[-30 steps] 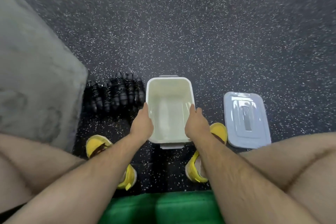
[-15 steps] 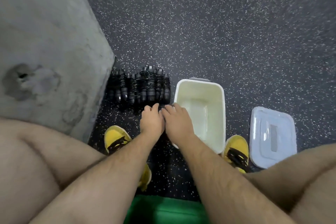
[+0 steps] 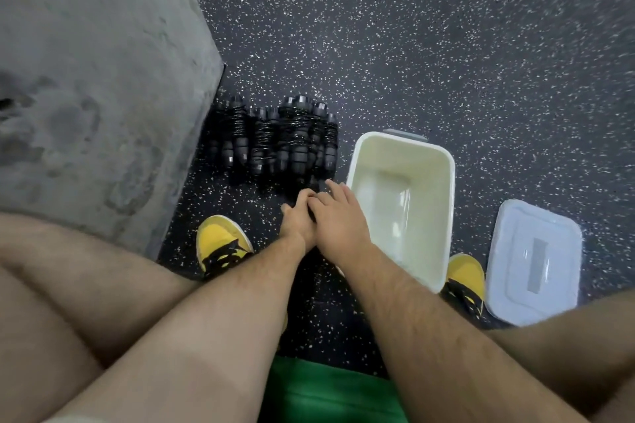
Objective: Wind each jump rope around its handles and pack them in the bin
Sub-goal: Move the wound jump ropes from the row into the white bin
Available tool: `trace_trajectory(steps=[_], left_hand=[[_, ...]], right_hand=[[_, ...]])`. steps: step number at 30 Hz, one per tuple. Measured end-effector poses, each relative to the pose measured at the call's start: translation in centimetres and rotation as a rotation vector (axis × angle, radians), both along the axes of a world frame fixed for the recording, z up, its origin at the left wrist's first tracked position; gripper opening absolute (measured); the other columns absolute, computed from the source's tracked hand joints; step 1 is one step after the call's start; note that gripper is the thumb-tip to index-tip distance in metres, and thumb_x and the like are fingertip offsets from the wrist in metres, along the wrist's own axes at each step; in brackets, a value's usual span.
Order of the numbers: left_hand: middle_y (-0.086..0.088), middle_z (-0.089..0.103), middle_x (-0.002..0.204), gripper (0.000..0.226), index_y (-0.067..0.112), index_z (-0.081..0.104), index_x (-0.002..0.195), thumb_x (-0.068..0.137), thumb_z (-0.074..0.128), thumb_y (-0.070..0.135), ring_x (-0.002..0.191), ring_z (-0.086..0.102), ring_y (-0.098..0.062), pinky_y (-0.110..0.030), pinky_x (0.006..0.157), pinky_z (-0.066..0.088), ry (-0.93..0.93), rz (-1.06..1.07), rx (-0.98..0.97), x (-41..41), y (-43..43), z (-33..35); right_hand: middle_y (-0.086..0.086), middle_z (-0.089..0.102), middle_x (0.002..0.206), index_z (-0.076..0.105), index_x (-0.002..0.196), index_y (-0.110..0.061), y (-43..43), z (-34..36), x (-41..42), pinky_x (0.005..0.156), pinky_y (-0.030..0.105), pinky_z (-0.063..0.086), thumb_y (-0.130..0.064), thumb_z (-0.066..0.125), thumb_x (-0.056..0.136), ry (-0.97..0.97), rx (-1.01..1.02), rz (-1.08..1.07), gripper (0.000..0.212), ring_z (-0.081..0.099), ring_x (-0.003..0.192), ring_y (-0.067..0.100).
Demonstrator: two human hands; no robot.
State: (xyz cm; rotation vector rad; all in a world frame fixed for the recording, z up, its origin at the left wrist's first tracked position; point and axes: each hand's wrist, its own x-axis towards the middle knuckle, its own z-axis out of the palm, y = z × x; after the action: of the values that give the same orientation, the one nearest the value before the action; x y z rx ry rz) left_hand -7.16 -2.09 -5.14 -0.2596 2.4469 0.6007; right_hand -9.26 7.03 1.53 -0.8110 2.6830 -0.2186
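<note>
Both hands are meeting low over the speckled dark floor (image 3: 446,45), just in front of a row of wound black jump ropes (image 3: 275,141) lying side by side between a grey concrete block (image 3: 96,79) and the cream bin (image 3: 450,182). The left hand (image 3: 297,220) is lying partly under the right hand (image 3: 338,216), so its fingers are mostly covered; they are looking curled, and something dark is showing between the two hands, but whether either hand is actually grasping a rope I cannot tell. The right hand's fingers (image 3: 335,187) are lying fairly straight, stretching toward the nearest ends of the ropes, and its far edge is overlapping the bin's near left corner. The ropes themselves are blending into the dark floor, so counting the bundles is hard; the coils are catching only thin glints of light. The bin is standing open and upright with nothing visible inside. Its pale blue-grey lid (image 3: 536,261) is lying flat on the floor to the right, apart from the bin, its near edge being cut off by the person's right leg. Two yellow and black shoes (image 3: 221,244) are peeking out beside the forearms, the right one half hidden behind the bin. A green surface (image 3: 330,395) is showing at the bottom between the arms.
</note>
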Motion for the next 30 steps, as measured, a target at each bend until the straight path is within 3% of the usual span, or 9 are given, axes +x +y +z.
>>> trace_trajectory(steps=[1, 2, 5, 10, 14, 18, 21, 24, 30], left_hand=[[-0.013, 0.036, 0.147, 0.077, 0.015, 0.034, 0.148, 0.08, 0.038, -0.021, 0.134, 0.039, -0.032, -0.043, 0.113, 0.034, 0.01, 0.345, 0.124, -0.3, 0.0, 0.5], [-0.014, 0.038, 0.14, 0.064, 0.023, 0.036, 0.146, 0.089, 0.046, -0.006, 0.121, 0.05, -0.034, -0.041, 0.102, 0.043, 0.011, 0.421, 0.106, -0.3, 0.1, 2.4], [-0.012, 0.042, 0.125, 0.048, 0.038, 0.044, 0.132, 0.092, 0.053, 0.012, 0.098, 0.056, -0.032, -0.037, 0.08, 0.048, 0.06, 0.364, 0.006, 0.2, -1.2, 4.1], [-0.012, 0.049, 0.123, 0.058, 0.027, 0.043, 0.131, 0.081, 0.052, 0.001, 0.111, 0.051, -0.031, -0.038, 0.086, 0.047, 0.14, 0.475, 0.041, 2.2, -2.9, 8.0], [-0.004, 0.058, 0.12, 0.058, 0.02, 0.045, 0.129, 0.075, 0.056, 0.0, 0.108, 0.057, -0.027, -0.045, 0.093, 0.052, 0.279, 0.458, 0.061, 2.8, -3.1, 11.4], [0.005, 0.06, 0.117, 0.054, 0.024, 0.05, 0.128, 0.082, 0.054, -0.003, 0.099, 0.06, -0.015, -0.033, 0.084, 0.055, 0.342, 0.382, 0.256, 2.5, -2.1, 14.2], [0.009, 0.059, 0.116, 0.045, 0.025, 0.053, 0.129, 0.091, 0.057, 0.0, 0.099, 0.055, -0.007, -0.017, 0.076, 0.043, 0.366, 0.319, 0.319, 1.8, -1.3, 15.0], [0.005, 0.056, 0.127, 0.044, 0.022, 0.057, 0.131, 0.091, 0.063, 0.005, 0.114, 0.052, -0.009, -0.017, 0.094, 0.035, 0.398, 0.247, 0.344, 1.2, -0.1, 14.7], [0.004, 0.053, 0.128, 0.041, 0.021, 0.057, 0.135, 0.095, 0.064, 0.021, 0.112, 0.053, -0.01, -0.021, 0.096, 0.038, 0.525, 0.225, 0.298, 0.6, 1.6, 13.5]], right_hand=[[0.005, 0.063, 0.131, 0.063, 0.126, -0.011, 0.1, 0.1, -0.1, 0.122, 0.038, 0.013, -0.023, 0.054, 0.095, 0.014, -0.017, 0.006, 0.034, 0.033, 0.144, 0.031], [0.004, 0.067, 0.121, 0.066, 0.12, -0.012, 0.2, 0.1, -0.2, 0.119, 0.038, 0.02, -0.02, 0.058, 0.091, 0.037, -0.04, 0.001, 0.032, 0.041, 0.138, 0.032], [0.002, 0.069, 0.109, 0.069, 0.112, -0.014, 1.0, 0.9, -0.6, 0.107, 0.036, 0.03, -0.011, 0.06, 0.08, 0.098, -0.113, -0.051, 0.033, 0.051, 0.124, 0.032], [0.003, 0.062, 0.123, 0.061, 0.127, -0.014, 1.8, 3.7, 0.0, 0.101, 0.034, 0.033, -0.005, 0.055, 0.079, 0.105, -0.129, -0.057, 0.049, 0.047, 0.124, 0.03], [0.004, 0.045, 0.149, 0.042, 0.15, -0.018, 2.2, 5.4, 1.1, 0.109, 0.04, 0.035, -0.005, 0.056, 0.082, 0.102, -0.111, -0.014, 0.07, 0.037, 0.136, 0.03], [0.002, 0.025, 0.163, 0.024, 0.157, -0.022, 2.8, 6.7, 1.7, 0.12, 0.042, 0.02, -0.015, 0.066, 0.085, 0.173, -0.053, 0.018, 0.084, 0.019, 0.149, 0.033], [0.003, 0.043, 0.151, 0.036, 0.152, -0.018, 4.1, 7.4, 1.4, 0.118, 0.045, 0.025, -0.03, 0.076, 0.077, 0.272, -0.049, -0.015, 0.086, 0.032, 0.142, 0.035], [0.002, 0.056, 0.133, 0.047, 0.144, -0.017, 6.2, 7.1, 1.4, 0.104, 0.044, 0.04, -0.042, 0.08, 0.069, 0.331, 0.0, -0.048, 0.086, 0.046, 0.125, 0.032], [0.003, 0.057, 0.116, 0.051, 0.132, -0.023, 8.6, 5.9, 2.0, 0.089, 0.043, 0.044, -0.021, 0.067, 0.073, 0.293, 0.022, -0.324, 0.062, 0.047, 0.11, 0.031]])
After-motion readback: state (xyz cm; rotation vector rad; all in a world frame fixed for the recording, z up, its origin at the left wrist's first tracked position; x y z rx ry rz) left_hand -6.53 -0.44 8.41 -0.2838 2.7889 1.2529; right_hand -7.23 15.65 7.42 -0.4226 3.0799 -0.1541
